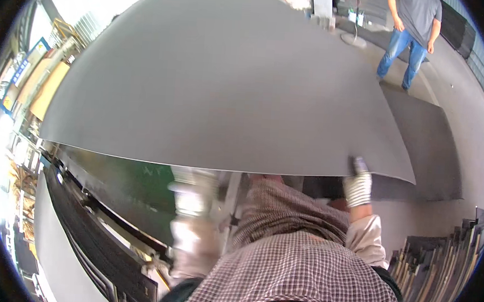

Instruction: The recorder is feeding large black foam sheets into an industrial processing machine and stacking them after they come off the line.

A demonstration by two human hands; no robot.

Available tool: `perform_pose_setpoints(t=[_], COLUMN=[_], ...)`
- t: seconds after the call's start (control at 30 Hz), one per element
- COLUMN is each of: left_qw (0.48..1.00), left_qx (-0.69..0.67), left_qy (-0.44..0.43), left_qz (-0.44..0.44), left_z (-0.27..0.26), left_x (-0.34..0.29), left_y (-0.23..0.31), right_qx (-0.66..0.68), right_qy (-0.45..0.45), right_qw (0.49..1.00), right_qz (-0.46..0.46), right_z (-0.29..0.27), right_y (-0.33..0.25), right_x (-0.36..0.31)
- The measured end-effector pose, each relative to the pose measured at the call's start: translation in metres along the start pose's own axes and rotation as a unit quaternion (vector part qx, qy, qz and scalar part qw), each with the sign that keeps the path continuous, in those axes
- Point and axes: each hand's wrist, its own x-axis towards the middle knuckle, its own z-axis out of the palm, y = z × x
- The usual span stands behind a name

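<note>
A large dark grey sheet (229, 89) spreads out in front of me, its near edge running across the view above my lap. My right hand (358, 186), in a striped white glove with dark fingertips, grips that edge near its right corner. Dark fingertips lie on the sheet's top face, and the rest of the grip is hidden. Smeared by motion, my left hand (192, 189) is at or just below the near edge, left of my body. Its fingers cannot be made out, nor whether it touches the sheet.
Another dark sheet (428, 146) lies on the floor at right. A person (412, 37) in jeans stands beyond it. Upright panels (440, 268) are stacked at lower right. A green surface (134, 189) and black layered sheets (92, 236) lie at lower left. Shelving (41, 83) stands far left.
</note>
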Motion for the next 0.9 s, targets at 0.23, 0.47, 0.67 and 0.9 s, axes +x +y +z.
perform_pose_setpoints(t=[0.23, 0.47, 0.67, 0.9], left_qw=[0.937, 0.868, 0.875, 0.865], left_qx=[-0.235, -0.379, -0.378, -0.336], left_qy=[0.075, 0.236, 0.240, 0.221], left_qz=[-0.247, -0.217, -0.182, -0.301], left_z=[0.130, 0.052, 0.042, 0.074], left_x=[-0.005, 0.034, 0.070, 0.046], left_y=[0.088, 0.001, -0.005, -0.063], right_qx=[0.196, 0.061, -0.067, -0.151], right_qy=[0.009, 0.078, 0.075, 0.059], right_qw=[0.967, 0.995, 0.991, 0.982], right_qz=[0.163, 0.005, -0.091, -0.093], right_z=[0.070, -0.031, 0.047, 0.084], right_y=[0.055, 0.043, 0.020, 0.002], right_x=[-0.042, 0.066, 0.007, -0.021])
